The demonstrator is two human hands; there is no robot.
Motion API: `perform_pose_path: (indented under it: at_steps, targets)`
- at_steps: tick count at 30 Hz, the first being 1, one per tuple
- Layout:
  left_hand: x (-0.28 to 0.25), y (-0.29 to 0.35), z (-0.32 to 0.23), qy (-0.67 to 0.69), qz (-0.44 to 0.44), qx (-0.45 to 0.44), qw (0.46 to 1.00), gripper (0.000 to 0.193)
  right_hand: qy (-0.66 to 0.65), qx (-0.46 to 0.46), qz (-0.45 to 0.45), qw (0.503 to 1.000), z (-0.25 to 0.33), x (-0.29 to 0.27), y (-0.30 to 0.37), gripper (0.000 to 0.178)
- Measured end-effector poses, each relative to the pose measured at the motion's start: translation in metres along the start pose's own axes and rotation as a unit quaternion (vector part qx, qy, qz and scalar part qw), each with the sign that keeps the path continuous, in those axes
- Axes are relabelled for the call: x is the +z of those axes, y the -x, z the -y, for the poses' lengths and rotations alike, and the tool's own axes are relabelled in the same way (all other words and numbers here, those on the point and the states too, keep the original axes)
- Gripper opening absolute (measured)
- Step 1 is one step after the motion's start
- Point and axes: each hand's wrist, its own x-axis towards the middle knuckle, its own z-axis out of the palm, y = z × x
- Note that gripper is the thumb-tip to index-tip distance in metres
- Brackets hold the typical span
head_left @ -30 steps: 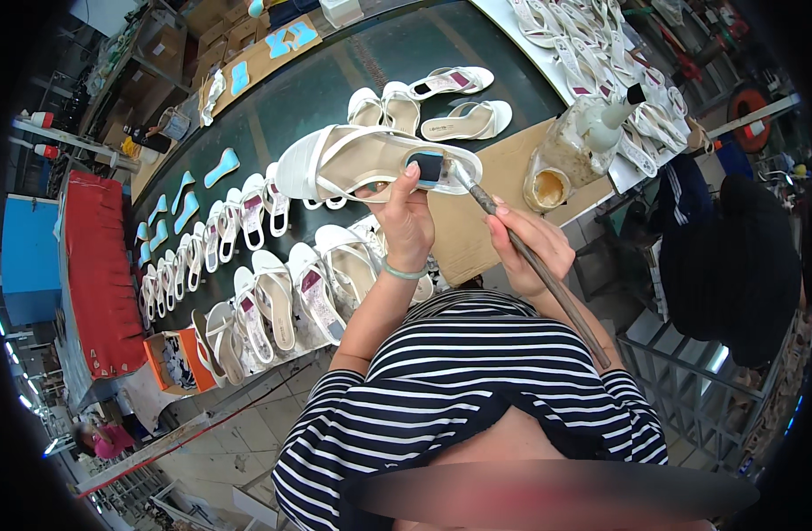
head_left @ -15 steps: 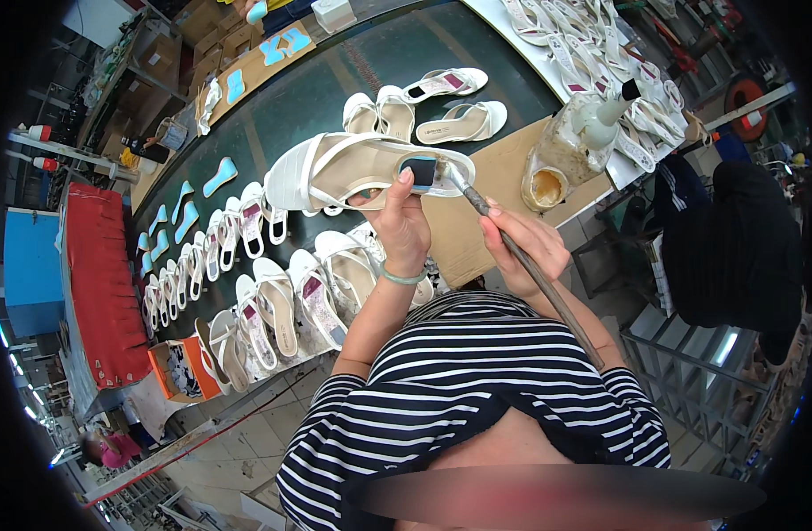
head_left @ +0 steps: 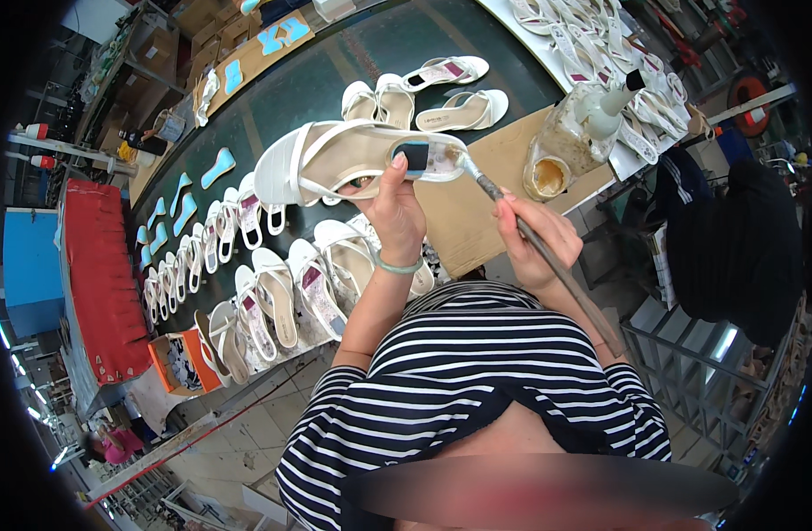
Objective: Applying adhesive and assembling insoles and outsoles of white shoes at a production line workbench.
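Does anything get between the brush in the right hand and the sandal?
Nothing visible does. The right hand holds the brush with its tip at the heel end of the white sandal; the left hand grips farther toward the toe, its thumb clear of the tip.

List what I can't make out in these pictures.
Head view: underside of the held sandal, facing away from the camera.
Head view: most fingers of the left hand, behind the sandal.
Head view: fill level of the stained bottle, behind its murky wall.
Head view: what the distant person in pink holds, too small.
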Motion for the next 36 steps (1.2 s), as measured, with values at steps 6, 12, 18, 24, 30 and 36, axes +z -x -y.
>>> perform_pose_path:
  at_steps: [6, 12, 18, 24, 30, 36]
  targets:
    - [-0.008, -0.010, -0.003, -0.030, -0.032, -0.072, 0.996, 0.058, -0.073, 0.076, 0.030, 0.994, 0.008, -0.018, -0.016, 0.015]
    - [-0.013, -0.016, -0.005, -0.037, -0.026, -0.110, 0.993, 0.056, -0.099, 0.054, 0.106, 0.988, -0.010, -0.008, -0.029, 0.016]
    - [-0.029, -0.032, -0.008, -0.053, 0.033, -0.196, 0.979, 0.068, -0.163, 0.066, 0.207, 0.962, -0.017, -0.019, -0.043, 0.012]
    - [-0.024, -0.035, -0.016, -0.081, 0.087, -0.219, 0.968, 0.059, -0.191, 0.079, 0.208, 0.956, -0.017, -0.021, -0.049, 0.011]
    - [-0.006, -0.029, -0.025, -0.099, 0.127, -0.214, 0.964, 0.038, -0.192, 0.035, 0.243, 0.950, -0.018, -0.019, -0.055, 0.011]
    - [-0.008, -0.035, -0.025, -0.104, 0.171, -0.235, 0.951, 0.056, -0.197, 0.021, 0.302, 0.932, -0.018, -0.025, -0.068, 0.014]
